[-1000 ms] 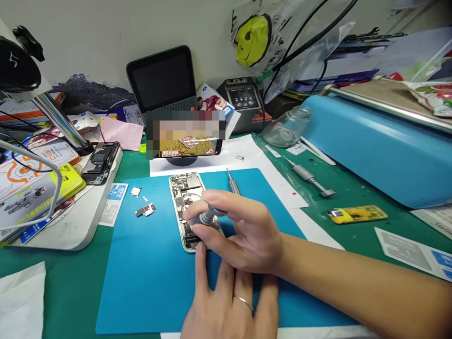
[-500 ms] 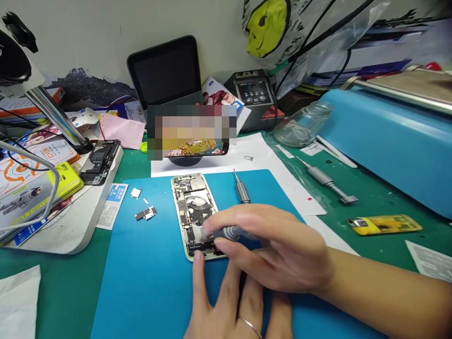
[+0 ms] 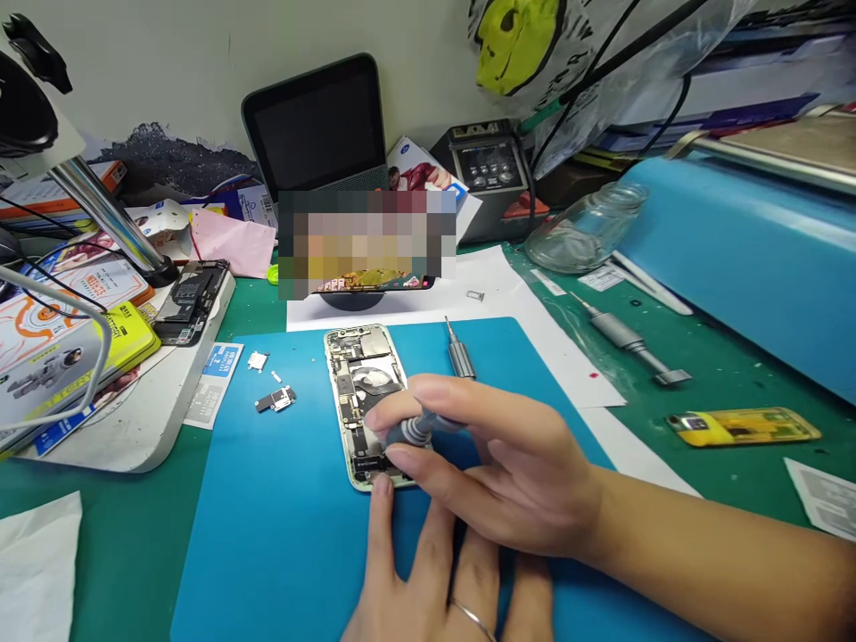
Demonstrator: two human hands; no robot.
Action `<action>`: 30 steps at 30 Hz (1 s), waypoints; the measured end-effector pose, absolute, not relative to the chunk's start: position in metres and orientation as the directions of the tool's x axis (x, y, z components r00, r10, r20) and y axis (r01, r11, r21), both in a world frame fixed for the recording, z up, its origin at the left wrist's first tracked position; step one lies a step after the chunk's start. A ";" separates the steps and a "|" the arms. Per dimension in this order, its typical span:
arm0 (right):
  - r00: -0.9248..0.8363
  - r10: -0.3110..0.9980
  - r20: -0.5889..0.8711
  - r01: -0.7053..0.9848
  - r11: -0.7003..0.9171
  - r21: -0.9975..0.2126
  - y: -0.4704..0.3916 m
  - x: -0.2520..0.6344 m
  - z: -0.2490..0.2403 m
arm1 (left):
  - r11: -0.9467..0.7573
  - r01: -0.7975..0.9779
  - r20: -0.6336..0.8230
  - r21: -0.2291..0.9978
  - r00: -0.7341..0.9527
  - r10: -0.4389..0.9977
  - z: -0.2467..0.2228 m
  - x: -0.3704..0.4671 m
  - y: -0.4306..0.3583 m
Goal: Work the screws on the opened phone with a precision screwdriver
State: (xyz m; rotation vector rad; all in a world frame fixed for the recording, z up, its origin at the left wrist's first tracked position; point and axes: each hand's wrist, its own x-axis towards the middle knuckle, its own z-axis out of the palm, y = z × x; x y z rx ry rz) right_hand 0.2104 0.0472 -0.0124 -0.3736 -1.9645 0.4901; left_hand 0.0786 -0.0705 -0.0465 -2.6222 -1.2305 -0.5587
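An opened phone (image 3: 361, 383), its inner boards and a round coil exposed, is laid on a blue mat (image 3: 281, 517), with its lower right part covered by the hands. Over that part a grey screwdriver (image 3: 409, 430) is gripped between the fingers of the right hand (image 3: 514, 464); its tip cannot be made out. The lower edge of the phone is touched by one fingertip of the left hand (image 3: 434, 588), whose fingers are spread, nothing being grasped; a ring (image 3: 472, 617) is worn on one of them, and some are partly hidden under the right hand. Beyond the right hand, a second grey screwdriver (image 3: 461, 357) is set on the mat, pointed away. To the left of the phone, a small silver plate (image 3: 258, 361) and a dark-and-silver bracket (image 3: 275, 399) are placed apart from it. A printed card (image 3: 214, 388) is set by the mat's left edge. Behind the mat, white paper (image 3: 495, 276) is spread on the green counter (image 3: 127, 535), and a small metal frame (image 3: 475, 295) is laid on it. Farther back, a lit phone screen (image 3: 374, 280), mostly blurred out, is propped before a dark display (image 3: 314, 125). On the right, a glass jar (image 3: 588, 232), a third screwdriver (image 3: 619, 332) and a yellow translucent piece (image 3: 745, 426) are seen; on the left, another opened phone (image 3: 191, 303) is rested on a white block (image 3: 160, 428).
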 end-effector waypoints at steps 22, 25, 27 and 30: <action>-0.350 0.557 0.753 -0.038 0.795 -0.605 0.046 0.205 -0.016 | -0.595 0.793 0.635 0.135 0.391 0.666 -0.057 0.095 -0.066; -0.331 0.551 0.766 -0.041 0.803 -0.595 0.046 0.206 -0.016 | -0.575 0.800 0.652 0.172 0.346 0.675 -0.056 0.099 -0.066; -0.336 0.541 0.771 -0.040 0.810 -0.586 0.045 0.207 -0.015 | -0.563 0.809 0.668 0.167 0.327 0.668 -0.056 0.101 -0.066; -0.355 0.545 0.760 -0.035 0.804 -0.593 0.043 0.207 -0.013 | -0.571 0.817 0.653 0.072 0.394 0.646 -0.057 0.096 -0.066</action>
